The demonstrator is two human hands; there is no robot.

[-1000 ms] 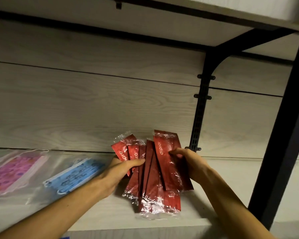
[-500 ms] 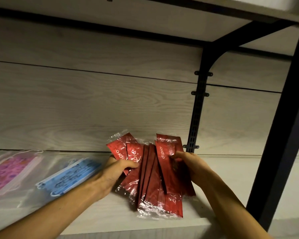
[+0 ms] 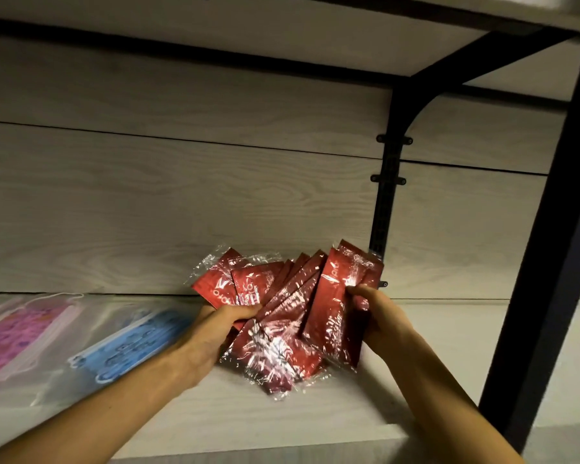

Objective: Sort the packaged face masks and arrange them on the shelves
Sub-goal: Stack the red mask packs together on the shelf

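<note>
The left hand [image 3: 211, 333] grips the left side of a fan of red face-mask packets in clear crinkled plastic [image 3: 282, 316], thumb on top. The right hand [image 3: 382, 316] pinches the rightmost packets. White letters on the packets are too blurred to read. The fan's lower ends rest on the pale wooden shelf [image 3: 315, 416], right of a blue packaged mask [image 3: 131, 343] and a pink one [image 3: 17, 333].

Bare forearms and hands [image 3: 215, 333], no sleeves

both hands [image 3: 215, 329] gripping fanned red mask packets [image 3: 282, 329], pale shelf [image 3: 282, 416]
</note>
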